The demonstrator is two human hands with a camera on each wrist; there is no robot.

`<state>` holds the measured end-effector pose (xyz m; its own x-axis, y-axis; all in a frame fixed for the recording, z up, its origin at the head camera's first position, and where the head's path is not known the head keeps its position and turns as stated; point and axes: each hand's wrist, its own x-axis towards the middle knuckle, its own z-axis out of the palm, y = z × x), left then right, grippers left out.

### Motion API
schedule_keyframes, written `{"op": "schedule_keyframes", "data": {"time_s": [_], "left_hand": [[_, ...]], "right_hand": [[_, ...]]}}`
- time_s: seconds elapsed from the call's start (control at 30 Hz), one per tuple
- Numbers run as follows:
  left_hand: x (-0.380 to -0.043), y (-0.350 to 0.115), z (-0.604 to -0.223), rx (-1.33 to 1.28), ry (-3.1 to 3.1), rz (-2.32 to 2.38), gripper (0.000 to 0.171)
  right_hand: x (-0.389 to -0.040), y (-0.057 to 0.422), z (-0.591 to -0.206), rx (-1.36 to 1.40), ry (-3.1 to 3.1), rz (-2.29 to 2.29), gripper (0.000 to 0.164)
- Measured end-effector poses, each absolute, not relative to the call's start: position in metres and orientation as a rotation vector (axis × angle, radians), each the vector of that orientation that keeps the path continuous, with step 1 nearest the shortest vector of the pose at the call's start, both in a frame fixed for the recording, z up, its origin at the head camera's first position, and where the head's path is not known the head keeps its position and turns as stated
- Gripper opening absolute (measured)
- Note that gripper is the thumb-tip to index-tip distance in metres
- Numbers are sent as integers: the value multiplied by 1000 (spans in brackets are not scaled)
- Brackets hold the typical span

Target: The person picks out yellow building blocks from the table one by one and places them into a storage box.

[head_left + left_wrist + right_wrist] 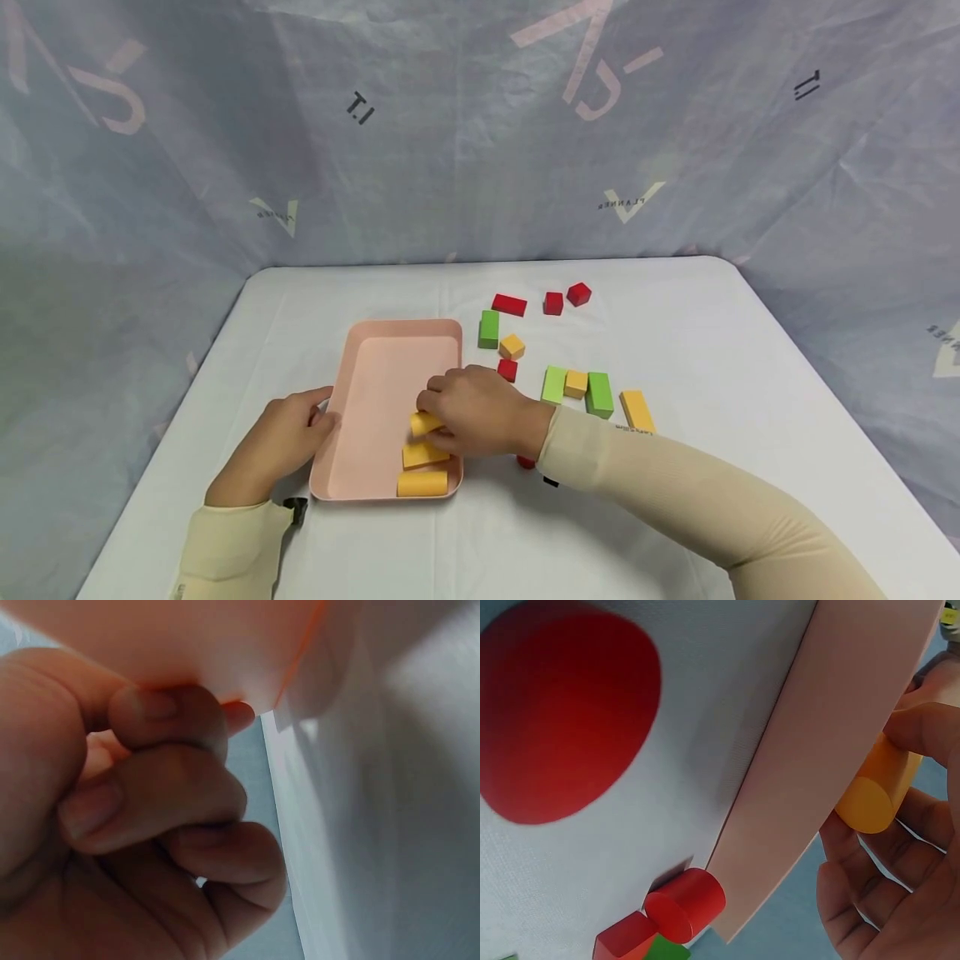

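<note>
A pink tray [386,392] lies on the white table, holding a yellow cylinder [422,484] at its near right corner and a yellow block [424,454] just behind that. Over the tray's right side, my right hand [480,410] grips another yellow cylinder [424,423]; the right wrist view shows thumb and fingers around this yellow cylinder [870,802] beside the tray wall [795,742]. My left hand [281,437] holds the tray's left rim. In the left wrist view, curled fingers [180,787] press up to the tray's outer side [202,645].
Right of the tray lie red blocks [509,305], green blocks [599,395], small yellow cubes [512,347] and a long yellow block [637,411]. A red cylinder [686,904] lies near the tray wall. Grey printed cloth [480,167] hangs behind the table.
</note>
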<state>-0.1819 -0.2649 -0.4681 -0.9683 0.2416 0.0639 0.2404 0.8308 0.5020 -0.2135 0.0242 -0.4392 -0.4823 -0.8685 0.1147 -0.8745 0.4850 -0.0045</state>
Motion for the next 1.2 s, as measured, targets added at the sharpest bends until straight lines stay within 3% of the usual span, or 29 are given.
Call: {"op": "schedule_keyframes", "data": {"time_s": [1.2], "left_hand": [[-182, -266, -469, 376, 2995, 815, 27]], "right_hand": [[-213, 25, -447, 1569, -2706, 22, 23]]}}
